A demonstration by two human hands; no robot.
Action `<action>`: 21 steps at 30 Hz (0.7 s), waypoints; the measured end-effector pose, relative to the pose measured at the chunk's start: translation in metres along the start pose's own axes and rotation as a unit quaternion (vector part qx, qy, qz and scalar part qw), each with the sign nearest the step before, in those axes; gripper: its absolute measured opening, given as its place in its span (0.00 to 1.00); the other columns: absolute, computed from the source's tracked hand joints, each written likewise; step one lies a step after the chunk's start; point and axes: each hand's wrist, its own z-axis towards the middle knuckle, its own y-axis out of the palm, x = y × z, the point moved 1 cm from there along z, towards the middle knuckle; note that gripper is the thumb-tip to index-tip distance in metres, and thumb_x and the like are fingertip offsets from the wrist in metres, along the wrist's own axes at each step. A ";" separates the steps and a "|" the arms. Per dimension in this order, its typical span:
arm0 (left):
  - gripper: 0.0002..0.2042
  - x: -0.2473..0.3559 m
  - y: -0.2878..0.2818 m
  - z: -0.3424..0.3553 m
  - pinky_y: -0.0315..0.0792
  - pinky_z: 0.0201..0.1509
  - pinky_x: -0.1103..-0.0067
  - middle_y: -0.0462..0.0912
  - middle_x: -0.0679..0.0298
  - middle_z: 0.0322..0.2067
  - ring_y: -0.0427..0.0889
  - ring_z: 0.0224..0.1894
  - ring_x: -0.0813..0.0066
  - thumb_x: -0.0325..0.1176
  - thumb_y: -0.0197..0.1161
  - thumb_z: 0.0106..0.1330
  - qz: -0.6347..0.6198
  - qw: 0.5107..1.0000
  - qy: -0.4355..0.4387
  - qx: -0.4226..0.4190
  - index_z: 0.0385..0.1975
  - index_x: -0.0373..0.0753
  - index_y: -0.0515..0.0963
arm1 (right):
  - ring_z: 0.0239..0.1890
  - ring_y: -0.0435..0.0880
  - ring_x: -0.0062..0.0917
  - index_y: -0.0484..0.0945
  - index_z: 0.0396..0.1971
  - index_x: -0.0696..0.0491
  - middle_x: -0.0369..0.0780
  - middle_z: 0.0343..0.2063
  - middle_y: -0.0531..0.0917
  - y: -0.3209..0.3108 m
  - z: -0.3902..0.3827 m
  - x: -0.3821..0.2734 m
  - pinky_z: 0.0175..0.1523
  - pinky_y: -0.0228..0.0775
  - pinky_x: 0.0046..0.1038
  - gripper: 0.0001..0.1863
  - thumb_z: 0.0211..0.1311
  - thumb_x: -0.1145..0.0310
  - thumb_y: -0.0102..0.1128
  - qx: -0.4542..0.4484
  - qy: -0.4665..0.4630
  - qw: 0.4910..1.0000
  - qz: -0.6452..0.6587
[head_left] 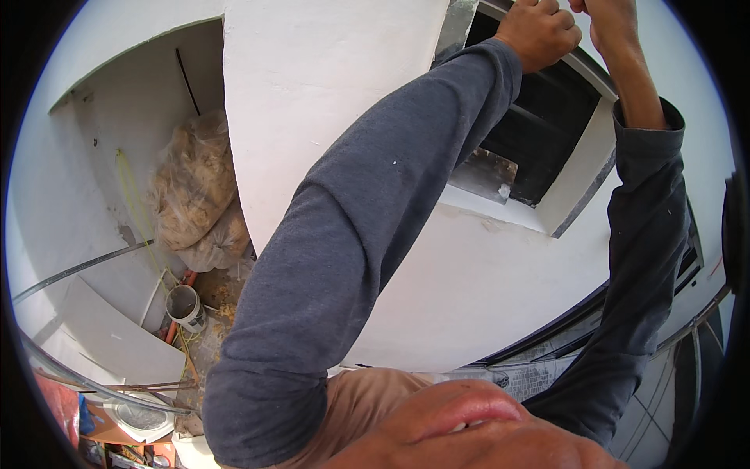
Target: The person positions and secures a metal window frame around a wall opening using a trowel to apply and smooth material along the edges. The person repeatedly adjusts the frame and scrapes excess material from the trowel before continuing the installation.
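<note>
Setting: an outdoor corner of white plastered wall, seen from high up, with a recessed alcove on the left and rough ground far below.
Window: a dark opening with a white window frame set into the wall at upper right; its grey top edge curves under the raised hands, and a patch of smeared grey shows on the sill.
Left hand: the left hand, sleeved in dark grey, is clenched in a fist against the top edge of the window frame; what it grips, if anything, cannot be made out.
Right hand: the right hand is raised just beside the left, partly cut off by the picture's upper rim; whether it is clenched or released cannot be told.
Sacks: two clear plastic sacks stuffed with pale tan scrap lean in the alcove, stacked one on the other.
Bucket: a small grey bucket stands on the ground below the sacks, its inside too small to read, beside orange pipe and a yellow cord.
Basin: a white basin sits at lower left, near thin metal rods.
Board: a flat white board lies tilted by the bucket.
</note>
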 end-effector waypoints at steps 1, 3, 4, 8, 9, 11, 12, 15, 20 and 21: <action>0.06 0.000 -0.003 0.000 0.74 0.49 0.62 0.79 0.57 0.43 0.79 0.48 0.60 0.30 0.59 0.62 0.015 0.998 0.016 0.060 0.34 0.39 0.82 | 0.13 0.68 0.15 0.79 0.20 0.56 0.31 0.13 0.72 -0.001 -0.001 0.001 0.19 0.58 0.23 0.20 0.70 0.59 0.62 -0.058 0.022 0.998 -0.034; 0.07 0.000 -0.006 0.000 0.74 0.48 0.63 0.80 0.59 0.40 0.80 0.46 0.61 0.30 0.59 0.61 0.031 0.996 0.024 0.077 0.36 0.39 0.81 | 0.12 0.68 0.15 0.79 0.21 0.56 0.30 0.13 0.72 -0.004 -0.005 0.006 0.18 0.59 0.22 0.20 0.71 0.58 0.62 -0.061 0.091 0.992 -0.056; 0.08 -0.001 -0.007 0.000 0.74 0.47 0.63 0.80 0.60 0.38 0.80 0.45 0.62 0.30 0.59 0.61 0.033 0.999 0.017 0.037 0.37 0.38 0.81 | 0.12 0.68 0.15 0.80 0.22 0.56 0.30 0.13 0.72 -0.006 -0.004 0.007 0.17 0.59 0.22 0.19 0.71 0.59 0.62 -0.029 0.075 0.995 -0.064; 0.08 0.000 -0.012 0.001 0.73 0.46 0.65 0.81 0.62 0.34 0.80 0.43 0.63 0.30 0.59 0.61 0.036 0.999 0.005 0.026 0.37 0.38 0.81 | 0.11 0.66 0.15 0.83 0.30 0.57 0.30 0.13 0.70 -0.019 -0.003 0.014 0.16 0.57 0.21 0.16 0.71 0.59 0.62 -0.009 0.041 0.999 -0.011; 0.07 0.001 -0.014 0.003 0.73 0.45 0.66 0.81 0.63 0.33 0.80 0.43 0.63 0.30 0.59 0.62 0.033 0.999 0.006 0.035 0.37 0.38 0.81 | 0.11 0.66 0.15 0.83 0.33 0.58 0.29 0.13 0.70 -0.026 -0.001 0.015 0.16 0.57 0.21 0.16 0.71 0.59 0.62 0.002 0.033 0.999 0.026; 0.09 0.000 -0.021 0.005 0.73 0.46 0.66 0.81 0.62 0.33 0.80 0.43 0.63 0.30 0.59 0.63 0.022 1.000 0.011 -0.019 0.41 0.38 0.81 | 0.11 0.65 0.15 0.85 0.37 0.58 0.29 0.13 0.69 -0.044 -0.001 0.017 0.15 0.57 0.21 0.16 0.71 0.59 0.61 0.051 0.001 0.992 0.111; 0.10 0.000 -0.027 0.007 0.72 0.46 0.66 0.81 0.62 0.33 0.80 0.43 0.63 0.30 0.59 0.64 0.016 0.999 0.016 -0.047 0.43 0.38 0.81 | 0.11 0.65 0.15 0.85 0.39 0.58 0.29 0.13 0.69 -0.062 -0.006 0.016 0.15 0.56 0.21 0.16 0.72 0.59 0.61 0.137 -0.016 0.988 0.064; 0.08 0.008 -0.066 0.010 0.73 0.52 0.63 0.81 0.58 0.35 0.79 0.46 0.58 0.33 0.66 0.64 -0.060 0.998 -0.032 0.010 0.39 0.37 0.82 | 0.10 0.63 0.13 0.85 0.42 0.57 0.28 0.13 0.68 -0.093 -0.017 0.019 0.14 0.54 0.20 0.16 0.71 0.58 0.62 0.203 -0.031 0.978 0.050; 0.13 0.011 -0.208 0.018 0.74 0.52 0.71 0.85 0.55 0.41 0.82 0.44 0.62 0.38 0.59 0.75 -0.357 0.899 -0.074 0.243 0.47 0.34 0.81 | 0.11 0.62 0.13 0.85 0.43 0.56 0.27 0.14 0.67 -0.135 -0.044 0.039 0.14 0.53 0.20 0.15 0.71 0.58 0.63 0.212 0.009 0.977 0.032; 0.14 0.014 -0.249 0.019 0.74 0.50 0.73 0.84 0.56 0.40 0.81 0.42 0.65 0.39 0.56 0.76 -0.418 0.856 -0.080 0.294 0.45 0.33 0.81 | 0.11 0.62 0.13 0.85 0.43 0.56 0.27 0.14 0.67 -0.140 -0.051 0.045 0.14 0.53 0.20 0.15 0.71 0.58 0.63 0.215 0.018 0.976 0.029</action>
